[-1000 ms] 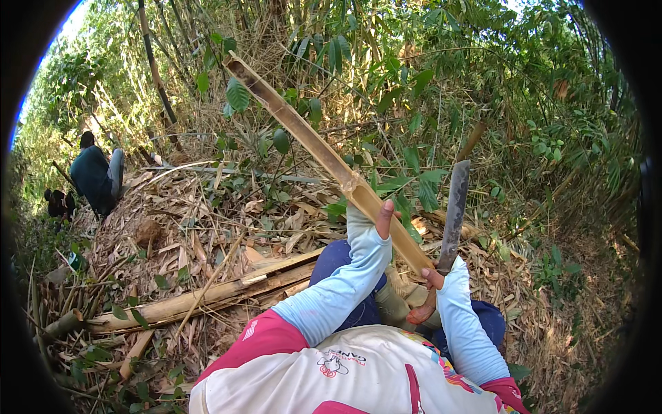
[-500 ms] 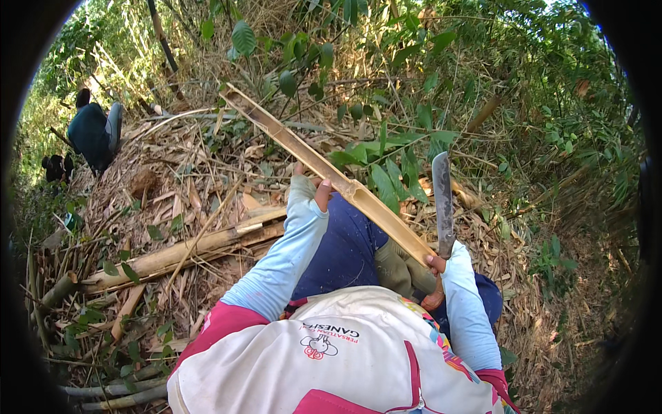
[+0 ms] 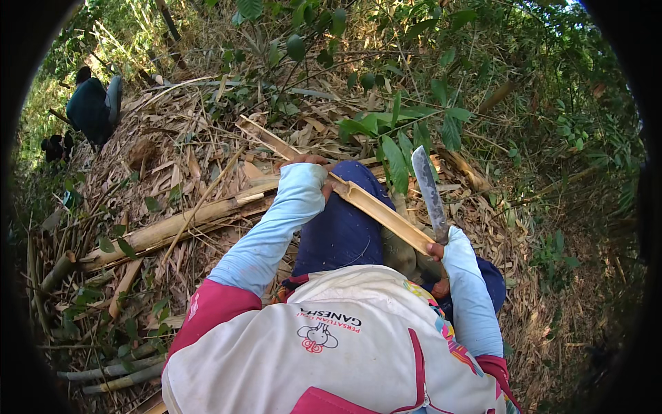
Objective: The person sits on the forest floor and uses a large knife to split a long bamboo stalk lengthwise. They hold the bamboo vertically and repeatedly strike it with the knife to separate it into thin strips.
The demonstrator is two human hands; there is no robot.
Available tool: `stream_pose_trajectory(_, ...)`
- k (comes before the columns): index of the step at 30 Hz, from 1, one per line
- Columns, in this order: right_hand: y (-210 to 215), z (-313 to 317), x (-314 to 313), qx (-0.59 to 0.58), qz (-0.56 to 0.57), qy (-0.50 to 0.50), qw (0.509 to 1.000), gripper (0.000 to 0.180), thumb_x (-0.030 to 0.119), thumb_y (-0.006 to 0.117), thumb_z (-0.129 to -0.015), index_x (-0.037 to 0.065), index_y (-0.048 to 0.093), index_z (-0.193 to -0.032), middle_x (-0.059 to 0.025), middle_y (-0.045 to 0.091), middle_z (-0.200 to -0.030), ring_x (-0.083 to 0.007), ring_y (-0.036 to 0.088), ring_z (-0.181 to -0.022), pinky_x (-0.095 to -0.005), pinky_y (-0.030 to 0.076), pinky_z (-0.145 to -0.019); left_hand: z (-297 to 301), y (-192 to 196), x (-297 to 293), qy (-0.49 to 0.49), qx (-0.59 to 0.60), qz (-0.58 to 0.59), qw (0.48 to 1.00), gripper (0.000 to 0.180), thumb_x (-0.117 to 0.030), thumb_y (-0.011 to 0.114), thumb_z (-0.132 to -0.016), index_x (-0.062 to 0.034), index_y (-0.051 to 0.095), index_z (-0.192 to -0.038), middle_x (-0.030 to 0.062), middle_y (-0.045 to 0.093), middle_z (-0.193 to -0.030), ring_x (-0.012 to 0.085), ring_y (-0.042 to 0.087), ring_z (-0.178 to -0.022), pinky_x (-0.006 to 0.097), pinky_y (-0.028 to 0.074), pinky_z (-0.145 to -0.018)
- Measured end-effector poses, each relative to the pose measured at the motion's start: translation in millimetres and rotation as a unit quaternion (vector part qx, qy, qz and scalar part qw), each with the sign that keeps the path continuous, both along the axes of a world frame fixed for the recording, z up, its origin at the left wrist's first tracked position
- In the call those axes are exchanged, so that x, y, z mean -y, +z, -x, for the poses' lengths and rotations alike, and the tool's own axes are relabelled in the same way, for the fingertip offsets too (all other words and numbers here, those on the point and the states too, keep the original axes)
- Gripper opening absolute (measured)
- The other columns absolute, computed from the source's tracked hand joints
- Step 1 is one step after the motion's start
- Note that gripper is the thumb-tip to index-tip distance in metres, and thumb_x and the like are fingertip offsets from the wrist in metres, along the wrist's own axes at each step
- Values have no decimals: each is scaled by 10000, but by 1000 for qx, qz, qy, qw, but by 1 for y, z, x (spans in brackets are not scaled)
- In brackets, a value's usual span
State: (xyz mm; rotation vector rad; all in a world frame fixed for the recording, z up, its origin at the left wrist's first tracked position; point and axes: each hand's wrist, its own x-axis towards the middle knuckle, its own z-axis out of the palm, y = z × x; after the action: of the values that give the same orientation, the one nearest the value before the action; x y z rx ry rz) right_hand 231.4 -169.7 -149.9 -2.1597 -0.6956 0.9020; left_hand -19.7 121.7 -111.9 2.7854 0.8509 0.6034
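A long split half of bamboo (image 3: pixel 378 210), hollow side up, slants across my lap from far left to near right. My left hand (image 3: pixel 308 160) is closed around its middle, the fingers over the far side and the thumb on the near side. At its near end, my right hand (image 3: pixel 436 251) pinches the bamboo. The same hand also holds a machete (image 3: pixel 429 192), its worn grey blade pointing up and away from me. The sleeve and my hand partly hide the handle. My knee in dark blue trousers (image 3: pixel 334 231) is under the bamboo.
A thick split bamboo pole (image 3: pixel 172 226) lies on the ground to my left, with cut green stems (image 3: pixel 124 376) nearer me. Dry bamboo litter covers the slope. A leafy sprig (image 3: pixel 396 162) stands just ahead. At the far left is a person in dark clothing (image 3: pixel 89 114).
The split bamboo has come lower and closer to my knee. My left hand has turned over it, with the fingers now across it. The machete blade tilts further left.
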Motion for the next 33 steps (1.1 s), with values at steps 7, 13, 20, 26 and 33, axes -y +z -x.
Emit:
stream_pose_trajectory(7,12,10,-3,-25,-2,-16,1000,348,90,784,-689,11,583,-961,-68,638,-708,-121,561,-511,-288,483,-505,-33,-10,-16,-46,-116,145,982,155,-143,736,-762,-96,745,-910,70,691,-812,266,661,-783,351,523,-733)
stream_pose_trajectory(13,17,16,1,0,17,-24,1000,386,109,785,-696,11,558,-993,-75,637,-724,-124,565,-521,-298,483,-507,-24,-30,-10,-78,77,134,985,129,-60,737,-709,-105,733,-829,48,677,-792,234,655,-763,328,528,-697)
stream_pose_trajectory(20,-1,19,4,-51,1,-12,999,376,104,783,-698,14,554,-982,-66,630,-718,-123,559,-520,-292,482,-498,-3,-52,14,11,248,109,963,73,-101,706,-768,-41,665,-775,99,627,-709,261,603,-694,377,475,-657)
stream_pose_trajectory(26,7,23,2,-22,6,1,1000,331,147,775,-708,15,587,-947,-67,633,-703,-112,553,-513,-288,474,-495,31,-97,8,285,203,358,866,417,-353,529,-954,43,642,-888,158,651,-783,225,594,-695,375,458,-658)
stream_pose_trajectory(33,11,30,-3,-2,17,19,1000,405,112,801,-707,-10,523,-976,-76,629,-690,-124,573,-506,-285,465,-463,5,-107,-11,199,423,499,730,529,-400,463,-988,45,491,-1271,183,629,-1166,282,587,-1078,385,443,-949)
